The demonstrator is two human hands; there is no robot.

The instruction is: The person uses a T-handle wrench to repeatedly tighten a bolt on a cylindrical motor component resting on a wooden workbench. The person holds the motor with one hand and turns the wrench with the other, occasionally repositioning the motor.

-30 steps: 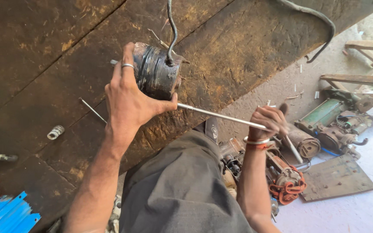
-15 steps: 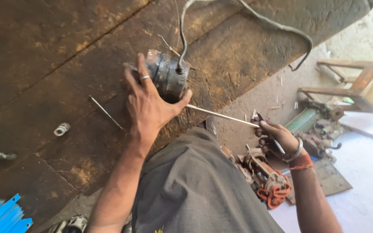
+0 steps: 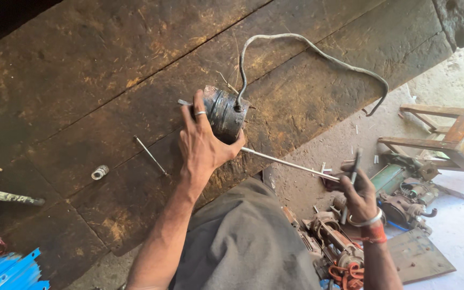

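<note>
My left hand point(image 3: 204, 140), with a ring on one finger, grips a dark round motor point(image 3: 225, 111) standing on the worn wooden bench point(image 3: 81, 91). A grey cable point(image 3: 318, 53) runs from the motor's top across the planks. A long thin metal rod point(image 3: 288, 162) sticks out of the motor toward the lower right. Its far end meets my right hand point(image 3: 356, 194), which is closed around a slim dark tool point(image 3: 350, 182) held upright, off the bench's edge.
On the bench lie a loose thin rod point(image 3: 150, 154), a small metal bushing point(image 3: 100, 172) and a screwdriver-like tool point(image 3: 6, 197). Blue plastic pieces point(image 3: 9, 271) sit bottom left. Motor parts point(image 3: 404, 196), a metal plate point(image 3: 417, 258) and a wooden stool point(image 3: 452, 137) crowd the floor at right.
The view has shifted, so the motor sits lower and further right in the frame. My right hand has dropped lower and now holds the dark tool upright. My left hand's grip is unchanged.
</note>
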